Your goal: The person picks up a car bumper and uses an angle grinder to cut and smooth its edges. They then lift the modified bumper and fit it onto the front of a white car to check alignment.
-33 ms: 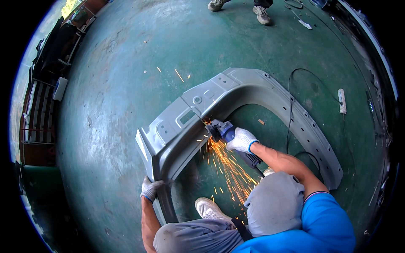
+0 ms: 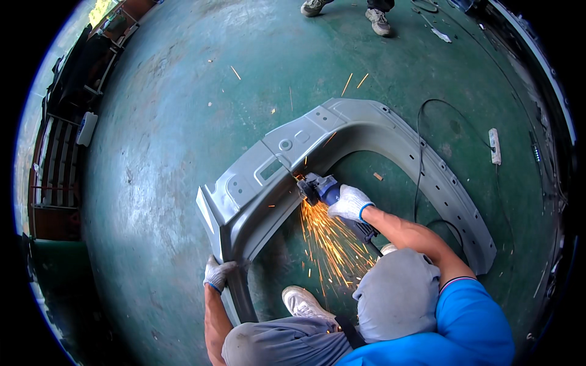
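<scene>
The right hand has its grip wrapped around the grinder, whose disc meets the metal panel ahead and leftward, throwing sparks. A dark line reaching toward the disc looks already cut; progress beneath the disc is hidden. The left hand clasps the panel's near-left end on the green floor.

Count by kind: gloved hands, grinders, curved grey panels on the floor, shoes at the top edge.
Left gloved hand and right gloved hand: 2
Angle grinder: 1
Curved grey panel: 1
Shoes at top edge: 2
Total: 6
</scene>
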A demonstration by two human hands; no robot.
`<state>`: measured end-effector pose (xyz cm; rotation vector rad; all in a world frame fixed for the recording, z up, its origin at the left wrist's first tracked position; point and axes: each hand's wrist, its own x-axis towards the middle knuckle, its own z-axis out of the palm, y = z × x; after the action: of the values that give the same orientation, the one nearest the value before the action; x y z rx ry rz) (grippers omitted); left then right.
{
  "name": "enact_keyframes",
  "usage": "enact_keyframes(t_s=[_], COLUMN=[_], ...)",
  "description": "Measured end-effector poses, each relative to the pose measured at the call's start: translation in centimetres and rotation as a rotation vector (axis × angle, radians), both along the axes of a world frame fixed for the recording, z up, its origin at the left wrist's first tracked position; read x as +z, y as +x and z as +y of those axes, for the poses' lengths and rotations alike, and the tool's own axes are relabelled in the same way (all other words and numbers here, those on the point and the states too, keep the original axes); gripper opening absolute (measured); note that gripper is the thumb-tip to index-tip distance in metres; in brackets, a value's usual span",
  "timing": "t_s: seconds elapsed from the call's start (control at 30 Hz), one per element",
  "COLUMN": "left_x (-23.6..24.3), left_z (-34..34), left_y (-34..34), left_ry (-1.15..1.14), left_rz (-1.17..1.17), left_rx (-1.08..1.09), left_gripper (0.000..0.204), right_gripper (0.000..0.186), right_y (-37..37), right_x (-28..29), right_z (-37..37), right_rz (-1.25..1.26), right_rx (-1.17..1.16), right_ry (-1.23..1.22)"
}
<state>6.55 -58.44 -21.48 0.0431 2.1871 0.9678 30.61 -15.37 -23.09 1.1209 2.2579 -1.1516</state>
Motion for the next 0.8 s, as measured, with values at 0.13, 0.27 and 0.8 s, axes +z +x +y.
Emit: enact_keyframes(t_s=[0.13, 0.27, 0.8], left_x=[0.3, 2.1, 0.0], left_z=[0.0, 1.5, -0.1], left_y=[0.1, 0.7, 0.3], left_ry=[-0.027, -0.074, 0.048], left_rz=[-0.011, -0.058, -0.033], left_rx=[0.013, 0.033, 0.039], left_gripper=[0.062, 0.060, 0.055], right_gripper=[0.066, 0.063, 0.052], right_y=[-0.8, -0.6, -1.1], right_x=[2.0, 0.7, 0.9], right_z=[0.2, 0.2, 0.2], right_rz=[-0.035, -0.023, -0.051], right_rx=[-0.003, -0.015, 0.008], right_ry=[-0.100, -0.047, -0.030])
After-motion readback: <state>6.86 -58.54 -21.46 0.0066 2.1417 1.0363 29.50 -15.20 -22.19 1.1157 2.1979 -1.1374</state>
